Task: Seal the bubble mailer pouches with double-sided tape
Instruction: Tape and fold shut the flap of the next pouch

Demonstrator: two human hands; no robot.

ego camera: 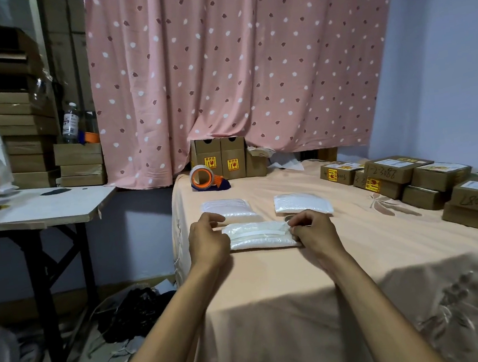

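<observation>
left hand (208, 240) rests at one pouch (260, 242) end, grip not discernible; right hand (313, 229) pinches the other end beside the tape strip (256, 232). likely light, soft, slippery: hold edges.

- The curtain (234, 63) is pink with white dots and little dark red leaves.
- The near bubble mailer pouch (260, 236) is white.
- The left pouch (227, 208) and the right pouch (300, 202) behind it are white too.
- The cloth (301, 277) is peach with sewn flowers.
- The tape holder (208, 179) is orange and dark blue.
- The boxes (394, 170) are brown with yellow and red stickers.
- The wall (440, 56) is pale purple-blue.
- The side surface (51, 205) is white with black legs.
</observation>
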